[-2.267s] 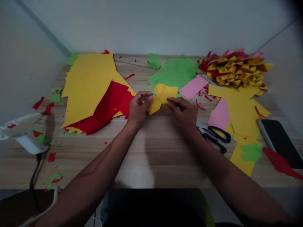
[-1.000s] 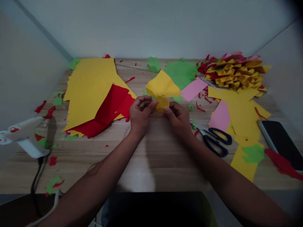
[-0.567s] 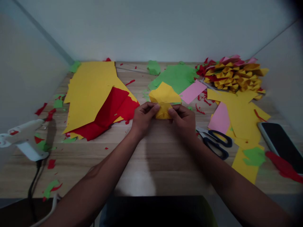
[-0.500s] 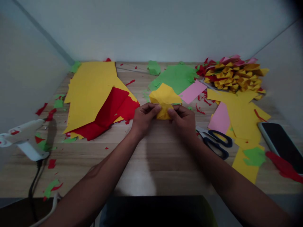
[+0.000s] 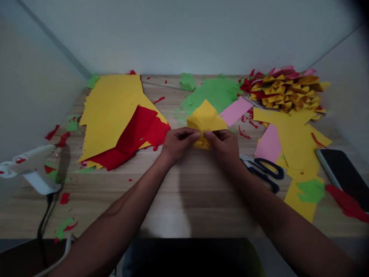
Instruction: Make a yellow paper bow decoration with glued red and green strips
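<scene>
From my end I have both hands busy. The left hand (image 5: 180, 143) pinches the yellow piece (image 5: 206, 116) from one side, the right hand (image 5: 224, 144) from the other, thumbs almost meeting at its middle. It sits near the centre of the tabletop (image 5: 164, 200), closer to the far edge than the near one; whether it touches the wood I cannot tell.

I judge this piece part-shaped: its far half fans out in creased points, while its near half is gathered between the thumbs. At the far right corner lies a pile (image 5: 288, 92) of folded yellow pieces with pink and red among them, which I take for work already done. Along the left side, the yellow sheet (image 5: 108, 111) is large and mostly flat, with the red sheet (image 5: 131, 140) partly over it; both look like stock. How much is left I cannot count.

I see no container: the pile, the green paper (image 5: 216, 92) at the far edge, the scissors (image 5: 269, 166) by the right forearm, and the glue gun (image 5: 36, 157) at the left edge are all loose.
</scene>
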Motion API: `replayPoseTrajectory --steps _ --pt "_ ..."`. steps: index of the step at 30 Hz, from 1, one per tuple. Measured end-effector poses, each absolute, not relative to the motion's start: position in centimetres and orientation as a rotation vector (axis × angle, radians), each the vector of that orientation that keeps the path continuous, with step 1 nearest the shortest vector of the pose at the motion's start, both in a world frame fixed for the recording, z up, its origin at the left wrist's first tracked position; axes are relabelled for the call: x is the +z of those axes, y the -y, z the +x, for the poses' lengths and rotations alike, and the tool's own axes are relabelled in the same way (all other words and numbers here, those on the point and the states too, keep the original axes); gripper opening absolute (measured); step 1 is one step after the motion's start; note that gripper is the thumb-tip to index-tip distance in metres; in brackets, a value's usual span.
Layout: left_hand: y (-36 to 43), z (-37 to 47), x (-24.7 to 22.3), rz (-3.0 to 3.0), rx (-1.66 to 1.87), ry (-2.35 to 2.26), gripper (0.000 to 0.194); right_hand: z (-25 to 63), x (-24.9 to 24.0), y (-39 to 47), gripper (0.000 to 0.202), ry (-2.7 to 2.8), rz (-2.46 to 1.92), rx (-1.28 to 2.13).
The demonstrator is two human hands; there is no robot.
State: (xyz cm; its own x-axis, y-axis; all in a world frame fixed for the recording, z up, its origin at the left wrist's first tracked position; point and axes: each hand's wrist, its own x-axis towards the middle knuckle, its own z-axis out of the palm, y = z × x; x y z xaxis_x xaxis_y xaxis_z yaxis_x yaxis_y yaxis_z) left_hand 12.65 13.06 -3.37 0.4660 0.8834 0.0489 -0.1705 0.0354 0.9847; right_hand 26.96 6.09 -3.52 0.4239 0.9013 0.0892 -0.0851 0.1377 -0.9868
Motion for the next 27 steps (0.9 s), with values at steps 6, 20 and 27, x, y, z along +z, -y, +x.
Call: replayPoseTrajectory --steps 6,20,27 --pt "-12.9 12.5 -3.7 1.234 0.870 -0.708 0.029 27.1 -3.2 -6.0 0.027 0.912 -1.204 0.999" --pt "-12.1 12.6 -2.8 1.170 0.855 -0.697 0.036 26.9 -3.9 -5.9 0.024 0.898 -1.152 1.081" --pt "-12.9 12.9 -3.4 1.127 0.932 -0.732 0.034 26.7 -4.3 -6.6 0.026 0.791 -0.973 1.182"
